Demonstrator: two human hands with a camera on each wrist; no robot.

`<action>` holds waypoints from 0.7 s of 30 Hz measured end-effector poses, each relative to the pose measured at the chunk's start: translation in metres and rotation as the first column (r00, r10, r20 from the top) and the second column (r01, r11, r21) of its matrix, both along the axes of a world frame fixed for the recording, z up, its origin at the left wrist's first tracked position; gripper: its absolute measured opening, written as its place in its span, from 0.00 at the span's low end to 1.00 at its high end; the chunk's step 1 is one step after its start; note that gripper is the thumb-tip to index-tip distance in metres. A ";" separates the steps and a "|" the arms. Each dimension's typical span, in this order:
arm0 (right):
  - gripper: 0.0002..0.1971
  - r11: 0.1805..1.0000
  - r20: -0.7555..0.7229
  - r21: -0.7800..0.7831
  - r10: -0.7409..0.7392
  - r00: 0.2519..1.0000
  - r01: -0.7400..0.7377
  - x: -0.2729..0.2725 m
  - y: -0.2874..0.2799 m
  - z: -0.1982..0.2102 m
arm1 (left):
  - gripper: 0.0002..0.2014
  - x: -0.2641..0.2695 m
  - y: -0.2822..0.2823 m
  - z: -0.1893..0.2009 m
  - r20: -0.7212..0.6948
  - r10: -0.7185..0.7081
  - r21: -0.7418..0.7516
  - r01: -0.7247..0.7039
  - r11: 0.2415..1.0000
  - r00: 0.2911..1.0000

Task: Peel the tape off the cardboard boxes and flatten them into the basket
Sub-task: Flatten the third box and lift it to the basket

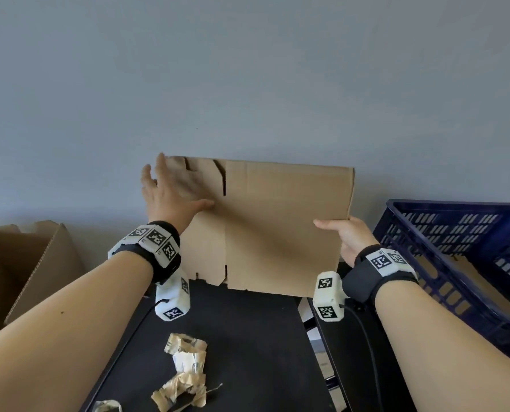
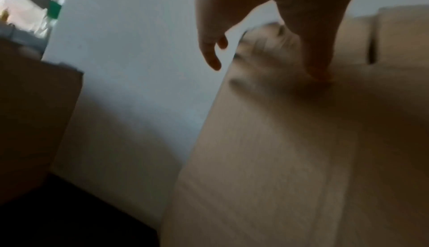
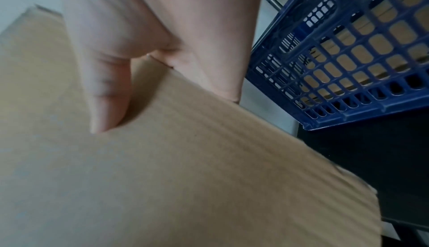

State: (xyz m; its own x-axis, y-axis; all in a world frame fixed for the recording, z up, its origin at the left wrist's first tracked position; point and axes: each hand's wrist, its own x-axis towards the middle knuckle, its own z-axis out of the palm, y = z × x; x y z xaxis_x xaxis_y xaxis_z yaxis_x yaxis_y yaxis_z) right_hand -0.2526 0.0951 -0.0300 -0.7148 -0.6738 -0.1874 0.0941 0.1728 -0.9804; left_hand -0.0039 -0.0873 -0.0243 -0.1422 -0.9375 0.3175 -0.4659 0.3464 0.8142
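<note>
Head view: a flattened cardboard box [image 1: 277,224] stands upright on its lower edge at the far side of the black table [image 1: 247,337], at 12 o'clock from the person.
Left hand [image 1: 170,194]: fingers straight and spread, thumb against the sheet's left panel; it presses, it does not grip.
Right hand [image 1: 344,236]: clamped on the sheet's right edge, thumb on the near face.
Basket [image 1: 444,233]: blue, at 3 o'clock of the sheet, tilted, with cardboard already inside.
Loose items: crumpled tape [image 1: 185,370] at 6 o'clock on the table; another box [image 1: 30,263], still open, at 9 o'clock.
Left wrist view: blurred; the fingers [image 2: 210,49] hang apart off the sheet's edge, the thumb tip touching the board.
Right wrist view: the thumb [image 3: 106,97] lies flat on the board, the edge seated deep in the hand's crook.
Risk: one grip only, so swinging toward the basket could let the sheet twist or spring open.
Second risk: the sheet may catch on the basket's tilted rim.
</note>
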 end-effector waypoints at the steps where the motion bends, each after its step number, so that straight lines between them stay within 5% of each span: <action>1: 0.15 1.000 0.011 -0.016 -0.016 1.000 0.017 0.001 0.001 0.002 | 0.60 0.002 -0.002 -0.001 -0.043 -0.021 0.084 0.025 0.996 0.999; 5: 0.11 0.993 0.001 -0.066 -0.103 0.995 0.103 0.000 0.010 0.008 | 0.43 0.011 -0.006 -0.008 -0.162 -0.117 0.337 0.166 0.927 0.980; 8: 0.10 0.975 -0.065 -0.116 -0.197 0.978 0.189 -0.003 0.021 0.015 | 0.27 0.014 -0.002 -0.005 -0.239 -0.140 0.312 0.213 0.926 0.961; 16: 0.23 0.910 -0.383 -0.074 -0.403 0.831 0.408 0.005 0.057 0.029 | 0.22 -0.014 0.021 0.021 -0.528 -0.070 0.246 0.231 0.941 0.847; 21: 0.15 0.849 -0.416 -0.132 -0.516 0.749 0.512 0.005 0.096 0.038 | 0.19 -0.044 0.041 0.025 -0.577 -0.094 0.252 0.286 0.924 0.811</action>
